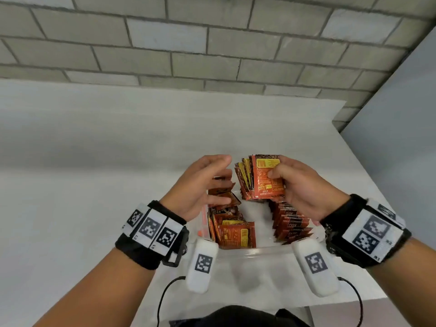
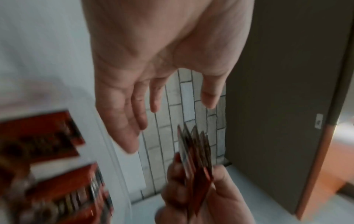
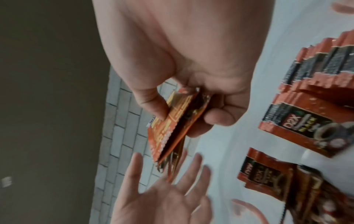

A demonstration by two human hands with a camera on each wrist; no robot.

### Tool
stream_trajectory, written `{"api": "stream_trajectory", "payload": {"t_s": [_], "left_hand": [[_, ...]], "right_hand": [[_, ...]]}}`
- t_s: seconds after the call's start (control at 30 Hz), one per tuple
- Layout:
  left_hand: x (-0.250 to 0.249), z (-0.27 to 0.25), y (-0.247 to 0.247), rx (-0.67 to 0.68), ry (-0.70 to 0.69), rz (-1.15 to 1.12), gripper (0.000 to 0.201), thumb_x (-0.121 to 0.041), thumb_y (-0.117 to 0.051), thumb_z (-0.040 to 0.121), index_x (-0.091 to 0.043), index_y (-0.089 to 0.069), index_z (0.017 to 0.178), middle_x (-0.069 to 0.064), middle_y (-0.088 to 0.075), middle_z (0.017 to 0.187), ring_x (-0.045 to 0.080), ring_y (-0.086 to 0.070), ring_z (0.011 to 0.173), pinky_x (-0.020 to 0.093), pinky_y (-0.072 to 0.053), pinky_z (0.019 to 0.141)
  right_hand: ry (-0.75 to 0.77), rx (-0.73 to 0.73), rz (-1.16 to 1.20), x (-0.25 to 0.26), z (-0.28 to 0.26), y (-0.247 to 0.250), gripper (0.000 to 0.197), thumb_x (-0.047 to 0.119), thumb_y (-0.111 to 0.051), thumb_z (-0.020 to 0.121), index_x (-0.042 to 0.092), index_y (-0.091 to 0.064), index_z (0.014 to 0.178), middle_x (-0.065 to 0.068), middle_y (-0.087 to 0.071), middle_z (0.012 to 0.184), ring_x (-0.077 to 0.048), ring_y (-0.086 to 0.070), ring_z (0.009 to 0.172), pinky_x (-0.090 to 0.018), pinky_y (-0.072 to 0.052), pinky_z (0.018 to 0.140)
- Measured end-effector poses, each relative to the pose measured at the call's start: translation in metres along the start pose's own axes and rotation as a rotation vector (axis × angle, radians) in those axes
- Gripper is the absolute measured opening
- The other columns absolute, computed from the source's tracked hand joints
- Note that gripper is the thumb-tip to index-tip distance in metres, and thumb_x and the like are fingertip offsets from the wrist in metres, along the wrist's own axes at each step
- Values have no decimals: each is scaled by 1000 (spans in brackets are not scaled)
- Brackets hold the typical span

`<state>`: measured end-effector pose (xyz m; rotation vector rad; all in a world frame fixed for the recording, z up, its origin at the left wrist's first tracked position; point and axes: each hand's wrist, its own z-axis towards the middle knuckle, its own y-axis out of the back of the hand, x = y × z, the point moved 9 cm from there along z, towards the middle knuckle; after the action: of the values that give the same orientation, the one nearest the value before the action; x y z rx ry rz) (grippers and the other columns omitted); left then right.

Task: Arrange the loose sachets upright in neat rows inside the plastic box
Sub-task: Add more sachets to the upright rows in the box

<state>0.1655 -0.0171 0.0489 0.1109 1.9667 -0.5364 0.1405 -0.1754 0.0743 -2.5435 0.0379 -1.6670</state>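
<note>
1. Far left of the action, my left hand hovers with fingers straight and spread, holding nothing, palm turned toward the bundle on its right; the left wrist view confirms a bare palm.

2. Below that hand, inside the clear plastic box, loose sachets lie tilted and jumbled along the left side, some leaning, none in a proper row.

3. At centre, a fanned bundle of sachets is held up above the box, long axis upright, printed back facing me. It sits just right of my left fingertips, apart from them, with a narrow gap between.

4. My right hand pinches that bundle, thumb on the near face and curled fingers behind, as the right wrist view shows clearly.

5. Under the right hand, a tidy row of upright sachets already runs near to far along the box's right side.

6. My judgement: the right hand owns the bundle, the left is nearer the untidy side, and the coming move turns on closing the left palm rightward onto the fan to square it before lowering it, edge down, into the bare middle lane.

7. The white surface carries the box.
</note>
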Motion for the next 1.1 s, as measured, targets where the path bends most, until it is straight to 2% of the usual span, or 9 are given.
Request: {"api": "stream_trajectory", "payload": {"t_s": [0.1,0.2,0.43,0.53,0.63,0.73,0.87,0.97,1.1], "left_hand": [[13,-3,-47,263,94,-144,49,-44,-63,78,-19,-61,121,17,-58,127,33,-62,110,57,-52,85],[19,-5,-75,376,136,-335,48,-35,-58,83,-14,-59,125,19,-60,122,38,-61,109,58,-53,82],[36,4,-93,350,171,-467,38,-12,-60,82,-6,-56,119,20,-67,109,32,-69,94,48,-58,77],[39,10,-91,308,170,-439,42,-15,-53,78,-6,-54,119,18,-69,103,29,-70,87,43,-60,72],[38,14,-88,305,141,-428,41,-14,-52,80,-4,-54,119,19,-68,105,30,-69,90,42,-59,75],[38,18,-84,307,103,-440,36,-6,-56,82,0,-57,118,23,-65,111,31,-66,96,45,-53,88],[40,18,-79,302,89,-465,33,-11,-56,82,-3,-66,111,24,-61,120,33,-63,106,48,-50,92],[43,18,-73,267,96,-487,45,-13,-55,81,-2,-55,124,25,-59,126,38,-59,115,54,-47,94],[47,20,-67,204,94,-499,43,-3,-62,81,0,-55,123,24,-61,124,37,-60,114,51,-50,93]], "right_hand": [[69,11,0,5,-9,-6,32,1,-49,88,6,-54,119,-13,-67,104,-23,-64,92,-39,-52,84],[129,-49,-154,8,-18,-7,29,-2,-44,90,10,-54,115,-15,-65,110,-24,-63,100,-40,-49,92],[206,-65,-541,11,-25,3,30,7,-48,91,20,-50,118,-2,-66,107,-13,-64,97,-34,-52,91],[255,-154,-733,13,-22,15,43,20,-59,87,29,-46,127,3,-52,117,-14,-54,109,-36,-48,96],[308,-221,-605,16,-24,26,60,34,-70,82,36,-40,134,5,-44,117,-9,-50,104,-24,-52,79],[345,-184,-479,11,-27,24,70,32,-76,74,34,-41,135,7,-53,112,2,-59,89,-14,-50,67],[337,-175,-326,-6,-27,26,60,27,-75,72,24,-52,127,6,-66,108,-2,-65,95,-20,-55,78],[313,-177,-242,-14,-26,30,48,26,-70,76,19,-56,122,2,-69,109,-11,-66,100,-25,-55,82],[266,-267,-95,-23,-24,46,32,13,-62,89,14,-55,120,1,-71,103,-10,-69,84,-22,-52,59]]}}
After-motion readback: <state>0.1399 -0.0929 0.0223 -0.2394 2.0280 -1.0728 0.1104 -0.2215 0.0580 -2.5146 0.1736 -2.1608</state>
